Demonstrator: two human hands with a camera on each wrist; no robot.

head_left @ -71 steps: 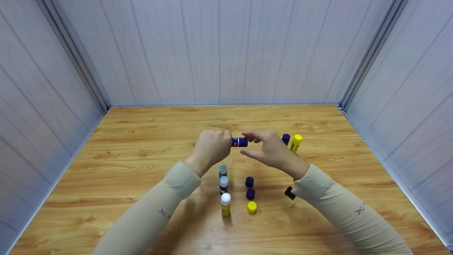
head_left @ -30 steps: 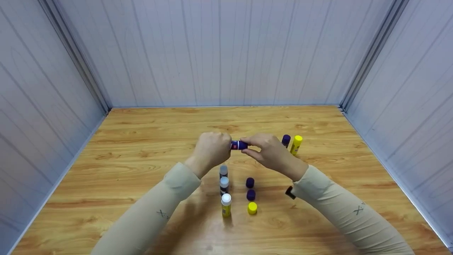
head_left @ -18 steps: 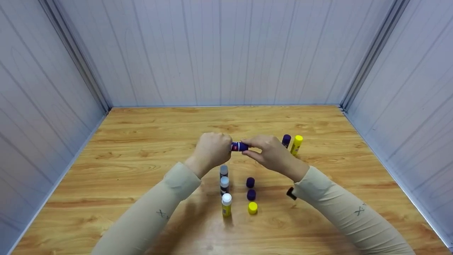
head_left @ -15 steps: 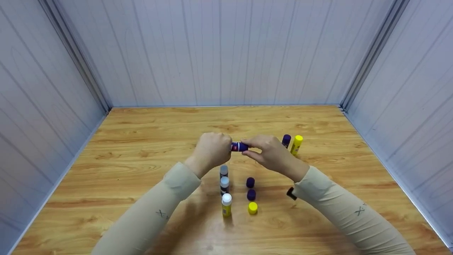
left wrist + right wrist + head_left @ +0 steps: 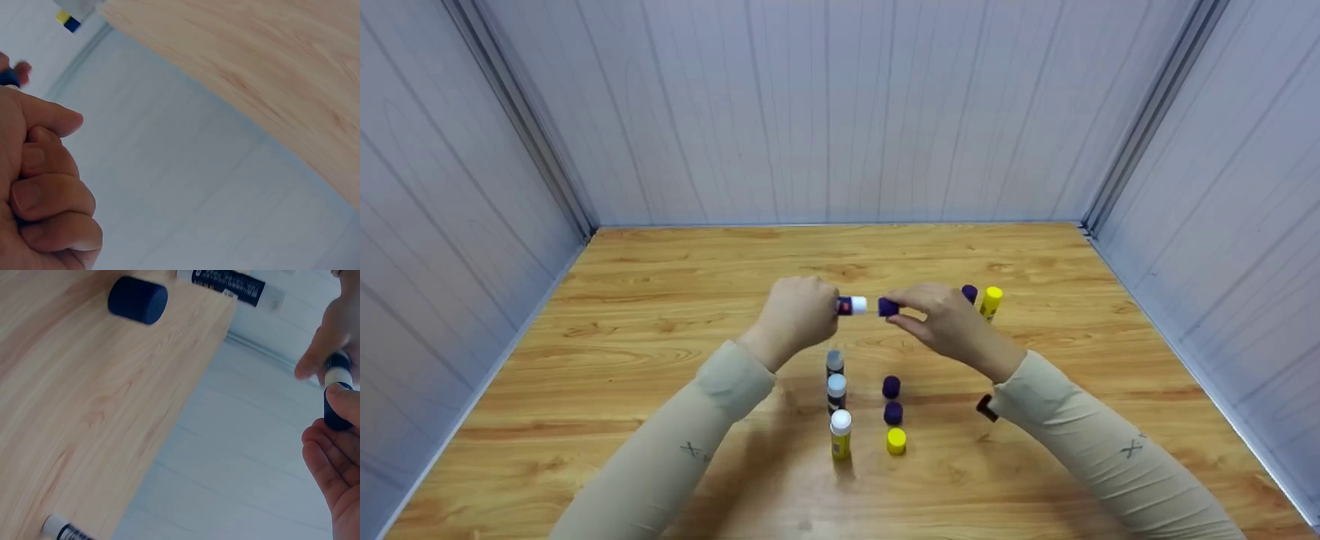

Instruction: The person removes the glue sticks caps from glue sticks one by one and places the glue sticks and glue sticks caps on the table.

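My left hand (image 5: 802, 313) grips a dark blue glue stick (image 5: 853, 305) lying level, its white neck bare and facing right. Just right of that neck, the thumb and fingers of my right hand (image 5: 949, 322) pinch a dark purple cap (image 5: 888, 307), with a small gap between cap and stick. The curled fingers (image 5: 56, 194) of my left hand show in the left wrist view and cover most of the stick's body. In the right wrist view the cap (image 5: 336, 410) sits between thumb and fingertips, lined up with the white neck.
Below the hands, three uncapped glue sticks stand in a column, the nearest a yellow one (image 5: 841, 435). Beside them lie two purple caps (image 5: 893, 412) and a yellow cap (image 5: 896, 441). Behind my right hand stand a capped purple stick (image 5: 969, 294) and a capped yellow stick (image 5: 991, 302). Pale walls surround the table.
My right hand closed its fingers on the cap, and the cap has come off the stick. The left hand has moved slightly left with the stick, the right hand slightly right with the cap.
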